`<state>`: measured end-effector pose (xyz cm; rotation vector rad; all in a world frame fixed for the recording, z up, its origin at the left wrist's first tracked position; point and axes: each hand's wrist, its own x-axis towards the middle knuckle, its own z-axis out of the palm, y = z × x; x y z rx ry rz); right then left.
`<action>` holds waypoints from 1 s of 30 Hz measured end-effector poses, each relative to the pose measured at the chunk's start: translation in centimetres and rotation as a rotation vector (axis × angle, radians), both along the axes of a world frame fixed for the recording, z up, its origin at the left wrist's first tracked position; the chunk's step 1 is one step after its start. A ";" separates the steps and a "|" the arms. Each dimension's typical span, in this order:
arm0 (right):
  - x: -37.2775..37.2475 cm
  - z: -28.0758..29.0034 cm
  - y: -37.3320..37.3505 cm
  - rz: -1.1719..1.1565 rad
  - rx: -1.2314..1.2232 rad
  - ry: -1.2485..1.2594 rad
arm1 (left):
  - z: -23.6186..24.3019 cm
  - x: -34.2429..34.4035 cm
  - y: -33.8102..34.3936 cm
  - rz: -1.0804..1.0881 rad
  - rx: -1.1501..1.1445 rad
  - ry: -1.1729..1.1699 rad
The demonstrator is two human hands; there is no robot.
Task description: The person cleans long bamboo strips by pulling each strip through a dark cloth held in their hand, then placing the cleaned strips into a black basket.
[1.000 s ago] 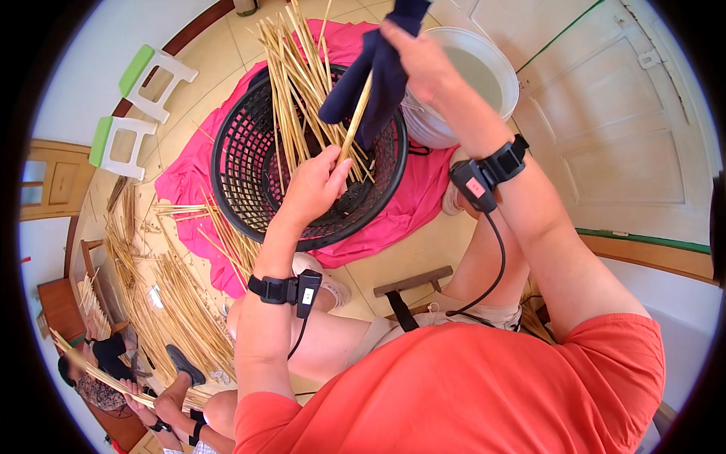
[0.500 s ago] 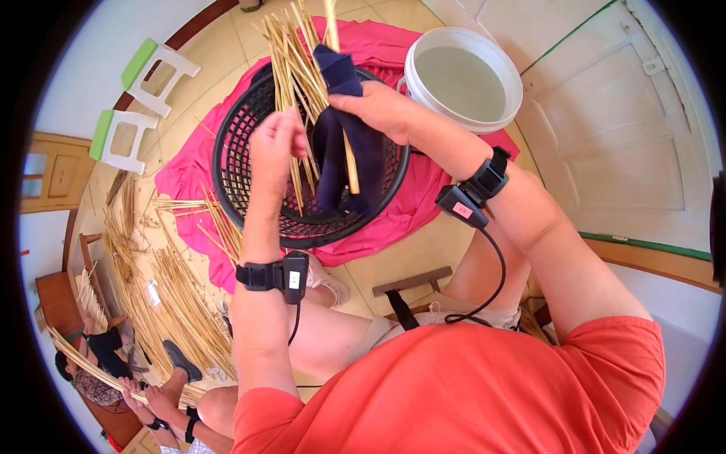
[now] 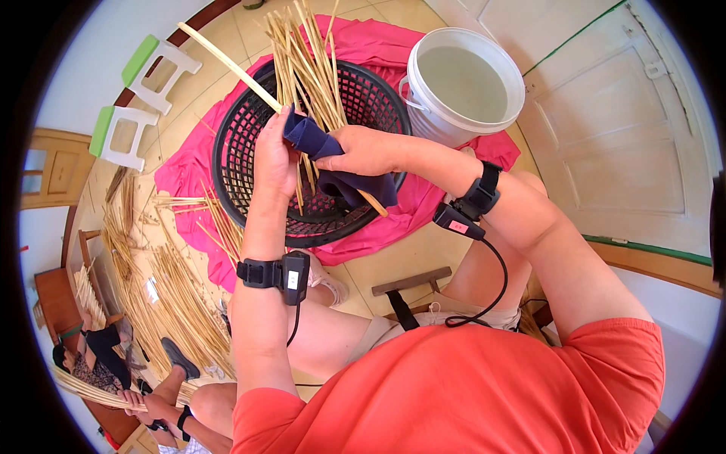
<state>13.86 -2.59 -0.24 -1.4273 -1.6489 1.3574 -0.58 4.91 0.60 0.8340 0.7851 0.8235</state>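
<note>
A long pale stick [image 3: 231,66] slants over the black plastic basket [image 3: 227,168], its lower end poking out past the cloth. Wrapped round its middle is a dark blue cloth [image 3: 311,138], with a loose part hanging below. My left hand [image 3: 274,157] is closed round the stick at the upper end of the cloth. Just right of it, my right hand [image 3: 359,150] grips the cloth around the stick. Behind my hands, a bundle of thin pale sticks [image 3: 302,64] leans inside the basket. My palms hide part of the held stick.
Pink cloth [image 3: 189,163] lies beneath the basket. A white bucket of cloudy water [image 3: 463,83] stands at the right, near a white door [image 3: 605,121]. Many loose sticks [image 3: 181,303] cover the left floor. Two green-white stools [image 3: 125,136] stand beyond. Lower left, another person's hands [image 3: 134,401] hold sticks.
The held stick has swung from nearly upright to slanting up-left. My left hand has closed on it beside the cloth. My right hand has moved slightly down with the cloth.
</note>
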 end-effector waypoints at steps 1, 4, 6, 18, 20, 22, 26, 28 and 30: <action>0.1 0.2 0.0 -0.010 0.015 -0.010 | 0.0 0.2 0.0 0.012 0.081 0.052; 0.5 0.0 0.5 0.026 0.046 -0.032 | 0.4 -0.4 0.7 0.095 0.162 0.066; 0.7 0.0 0.3 0.059 0.050 -0.052 | -0.4 -1.4 2.3 0.174 0.214 0.094; 1.8 0.9 0.1 0.211 0.034 -0.182 | 1.2 -12.9 10.6 0.799 0.209 0.050; 2.5 1.0 -0.2 0.160 0.021 -0.202 | 1.6 -13.3 10.7 0.883 0.197 0.081; 2.9 -0.9 0.4 0.027 0.105 -0.105 | 2.0 -13.6 10.0 0.933 0.209 0.129; 2.9 1.0 1.2 -0.255 0.006 0.112 | 2.8 -11.7 7.6 0.878 0.302 0.171; 3.1 0.4 1.9 -0.311 0.091 0.217 | 3.3 -11.1 6.8 0.860 0.349 0.153; 3.7 0.7 2.0 -0.378 -0.008 0.308 | 4.4 -10.4 6.1 0.857 0.383 0.153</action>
